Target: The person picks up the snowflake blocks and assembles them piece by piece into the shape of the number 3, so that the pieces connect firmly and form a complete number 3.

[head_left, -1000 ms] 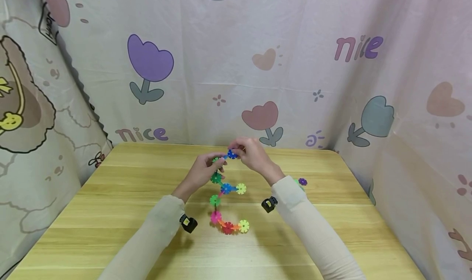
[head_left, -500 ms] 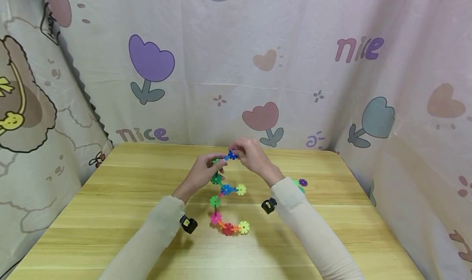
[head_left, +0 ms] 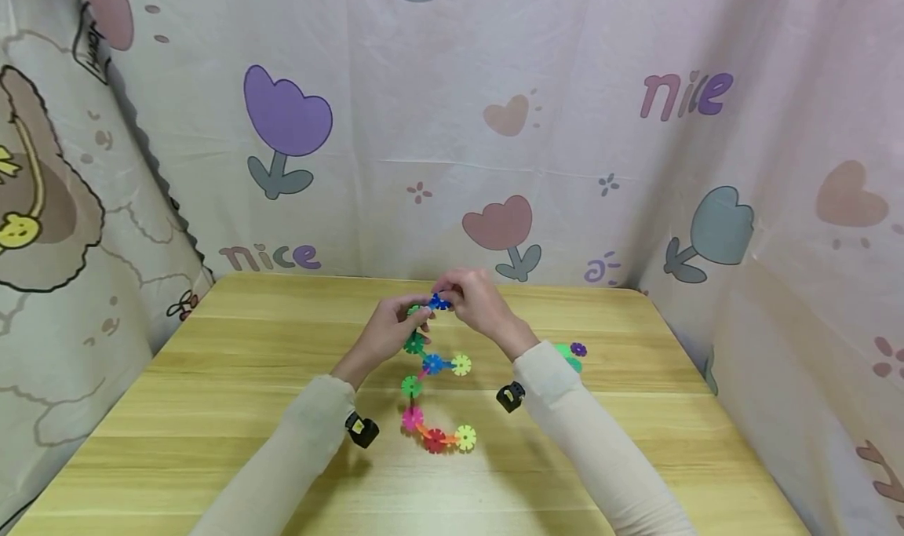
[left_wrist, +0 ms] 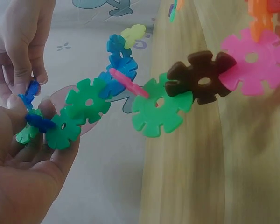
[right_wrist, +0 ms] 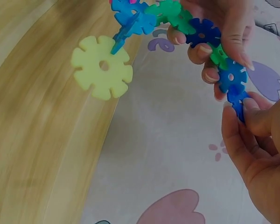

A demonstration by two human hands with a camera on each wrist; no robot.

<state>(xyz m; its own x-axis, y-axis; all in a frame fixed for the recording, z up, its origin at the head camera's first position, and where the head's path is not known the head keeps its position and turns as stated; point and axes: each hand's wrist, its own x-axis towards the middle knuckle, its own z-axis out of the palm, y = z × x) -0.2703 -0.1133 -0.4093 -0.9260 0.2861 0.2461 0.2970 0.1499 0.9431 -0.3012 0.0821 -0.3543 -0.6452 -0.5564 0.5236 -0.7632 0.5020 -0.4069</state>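
A chain of slotted snowflake discs is raised above the table, its discs joined edge to edge. My left hand grips the chain near its far end, around green and dark blue discs. At that end, my right hand pinches a blue snowflake disc between thumb and fingers; it meets another blue disc. Toward me the chain runs through a green disc, a brown disc and a pink disc to a red one and a yellow one. A pale yellow disc ends a side branch.
Loose discs lie on the wooden table right of my right forearm: a purple one and green ones. A printed curtain hangs just behind the table's far edge and along its sides.
My right hand has shifted slightly left and down, closer to my left hand. The blue disc in its fingers has turned from face-on to more edge-on. The left hand stays nearly still.
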